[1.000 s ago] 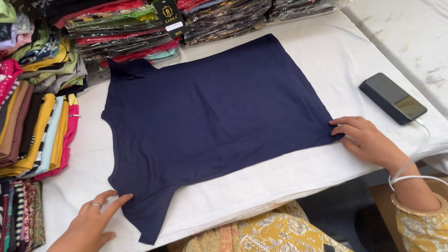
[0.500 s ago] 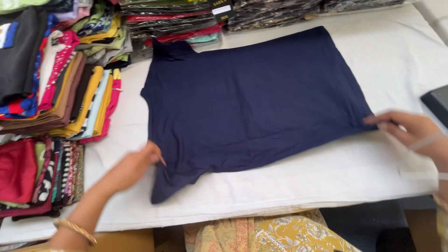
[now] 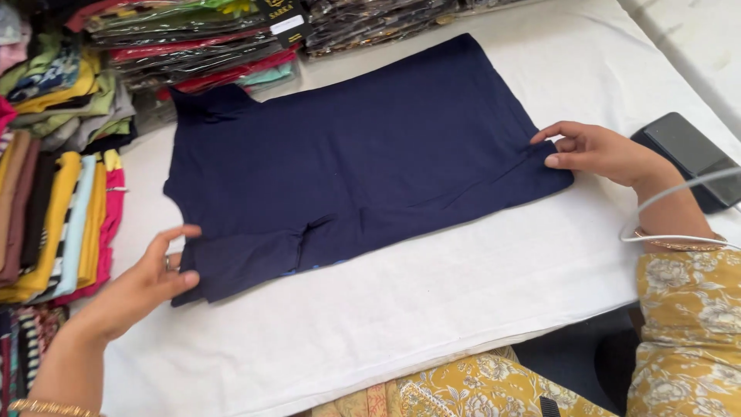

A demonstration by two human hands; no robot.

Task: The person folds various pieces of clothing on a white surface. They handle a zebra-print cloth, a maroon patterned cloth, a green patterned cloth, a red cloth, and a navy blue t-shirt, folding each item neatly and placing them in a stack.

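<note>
A navy blue garment (image 3: 363, 162) lies flat on a white cloth-covered table (image 3: 432, 309), its neckline toward the upper left. My left hand (image 3: 150, 282) pinches the lower left sleeve of the garment, which is folded inward onto the body. My right hand (image 3: 598, 150) grips the right hem edge between thumb and fingers. A ring shows on the left hand and bangles sit on both wrists.
Stacks of folded colourful fabrics (image 3: 54, 208) line the left edge. Packaged garments (image 3: 224, 42) are piled along the back. A dark phone (image 3: 691, 158) with a white cable (image 3: 671, 201) lies at the right, beside my right wrist.
My left hand has taken the sleeve and folded it inward over the garment. The right hand has stayed at the hem. The camera view has shifted.
</note>
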